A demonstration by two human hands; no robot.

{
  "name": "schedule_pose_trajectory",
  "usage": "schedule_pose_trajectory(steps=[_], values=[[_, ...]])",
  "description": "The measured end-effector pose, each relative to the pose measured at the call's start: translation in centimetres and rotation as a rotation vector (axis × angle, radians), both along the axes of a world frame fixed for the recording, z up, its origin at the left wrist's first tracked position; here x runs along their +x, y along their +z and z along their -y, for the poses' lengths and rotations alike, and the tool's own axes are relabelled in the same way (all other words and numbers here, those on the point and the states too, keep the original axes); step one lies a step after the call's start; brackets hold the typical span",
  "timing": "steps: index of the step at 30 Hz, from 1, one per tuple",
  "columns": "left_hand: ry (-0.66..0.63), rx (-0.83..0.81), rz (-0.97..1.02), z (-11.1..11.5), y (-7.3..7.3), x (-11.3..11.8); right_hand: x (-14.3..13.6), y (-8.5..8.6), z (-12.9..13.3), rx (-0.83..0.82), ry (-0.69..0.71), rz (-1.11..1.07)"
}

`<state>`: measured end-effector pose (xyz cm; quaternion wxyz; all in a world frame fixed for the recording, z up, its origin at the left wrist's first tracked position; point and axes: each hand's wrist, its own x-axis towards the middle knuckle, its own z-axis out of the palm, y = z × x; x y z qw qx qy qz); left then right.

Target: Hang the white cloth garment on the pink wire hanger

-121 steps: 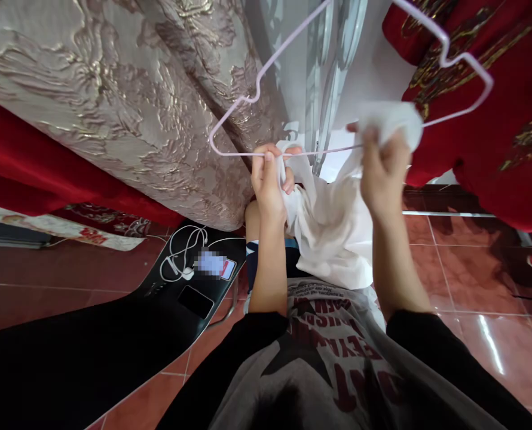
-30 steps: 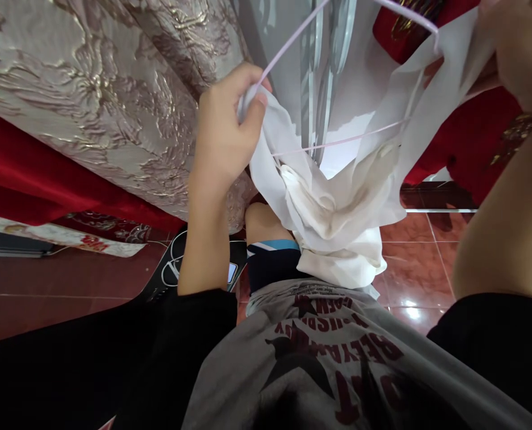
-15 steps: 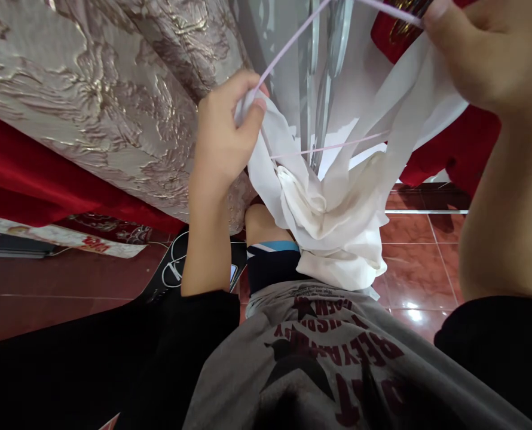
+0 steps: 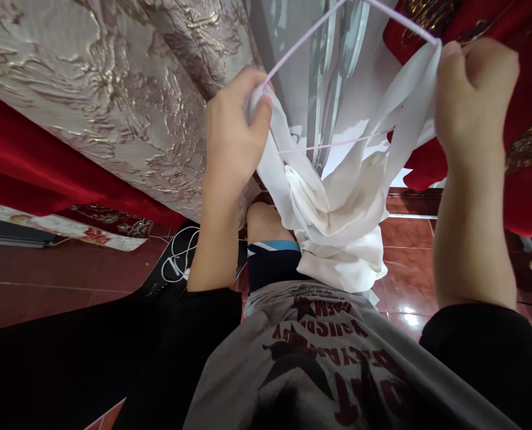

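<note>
A thin lilac clothes hanger is in front of me, its top cut off by the upper frame edge. White, partly sheer fabric drapes from both its ends and bunches down toward my lap. At the left end, my left hand is closed, pinching the cloth against the hanger between thumb and fingers. My right hand forms a fist around the cloth at the right end; its fingertips are hidden. The hanger's lower bar crosses behind the front layer of fabric.
A shiny embossed beige-pink fabric hangs on the left, with red cloth beside it. More red fabric with gold decoration hangs at right. White cable lies on a black surface. Reddish tiles cover the floor.
My right hand has come down and left, fully into view, with the cloth's right end. My left hand has shifted slightly right. Both grips remain closed.
</note>
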<state>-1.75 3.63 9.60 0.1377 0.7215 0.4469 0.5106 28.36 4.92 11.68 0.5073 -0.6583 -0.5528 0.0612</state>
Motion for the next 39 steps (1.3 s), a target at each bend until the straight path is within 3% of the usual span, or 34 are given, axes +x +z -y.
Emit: schedule_pose_trajectory(steps=[3, 6, 11, 16, 19, 22, 24, 29, 32, 36, 39], values=[[0.031, 0.005, -0.079, 0.0, 0.2, -0.2, -1.8, 0.2, -0.2, -0.011, -0.02, 0.129], [0.021, -0.069, -0.043, 0.0, 0.6, -0.2, -2.9, -0.2, -0.4, 0.143, 0.05, 0.112], [0.106, -0.128, -0.051, 0.1, 1.0, 0.2, -3.6, -1.6, -0.4, 0.451, 0.324, 0.055], [0.096, -0.023, -0.109, -0.8, -0.6, -0.3, -2.7, -3.6, -0.5, 0.592, 0.501, 0.066], [-0.023, 0.08, -0.026, -1.4, -2.0, -0.6, -2.5, -5.5, 0.7, 0.642, 0.465, 0.22], [-0.056, 0.105, 0.092, -1.4, -2.6, -0.2, -3.5, -7.2, 2.1, 0.587, 0.393, 0.303], [-0.047, 0.075, 0.199, -1.1, -2.6, 0.2, -4.6, -8.0, 2.1, 0.466, 0.43, 0.318], [-0.157, 0.082, 0.411, -0.2, -2.5, 0.4, -6.3, -9.4, -0.6, 0.118, 0.619, 0.413], [-0.156, 0.103, 0.553, -0.8, -2.3, -1.1, -6.4, -10.2, -1.2, 0.079, 0.586, 0.458], [-0.151, -0.156, 1.033, -2.4, -2.4, -5.0, -6.1, -10.9, 0.1, 0.121, 0.508, 0.467], [-0.159, -0.345, 1.286, -2.4, -4.6, -7.1, -6.1, -11.1, 1.0, 0.123, 0.464, 0.469]])
